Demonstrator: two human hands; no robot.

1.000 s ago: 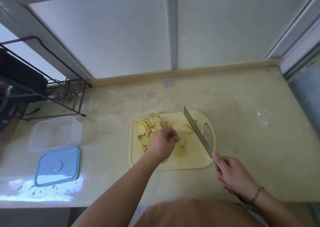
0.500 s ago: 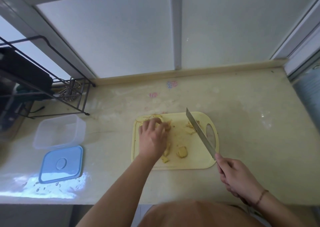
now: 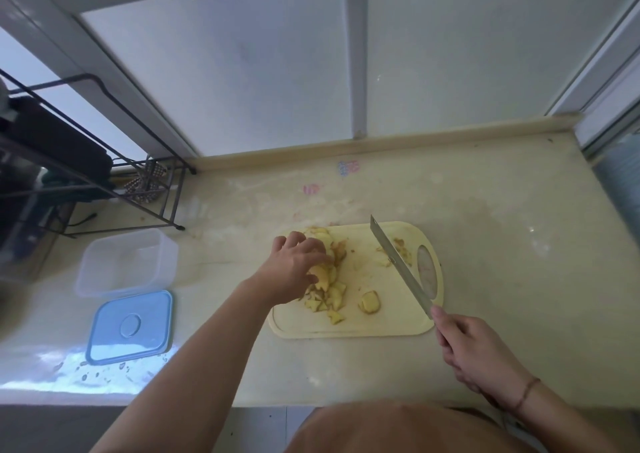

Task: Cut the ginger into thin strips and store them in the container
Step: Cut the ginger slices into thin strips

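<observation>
Table [image 3: 502,244] with cutting board [image 3: 381,324] at centre; empty container [image 3: 126,262] and lid [image 3: 130,326] lie at 9 o'clock. Ginger [image 3: 334,284] is sliced, not yet in strips, none stored. Left hand [image 3: 294,267] gathers slices, grip curled on them; right hand [image 3: 479,352] grips the knife [image 3: 398,262].

Cutting board [image 3: 377,326]: pale yellow plastic, matt, smooth. Knife [image 3: 398,265]: bare metal blade, dull satin sheen. Ginger slices [image 3: 329,279]: pale yellow cut faces, moist-looking, with tan skin at the edges. Container [image 3: 128,262]: translucent frosted plastic, smooth. Lid [image 3: 130,326]: opaque light-blue plastic, slightly glossy. Countertop [image 3: 519,244]: cream stone-like slab, polished, reflecting the window at the left front edge, smeared in places. Rack [image 3: 104,161]: thin black metal rod, matt. Wall panels [image 3: 242,71]: frosted glass in white frames.
</observation>
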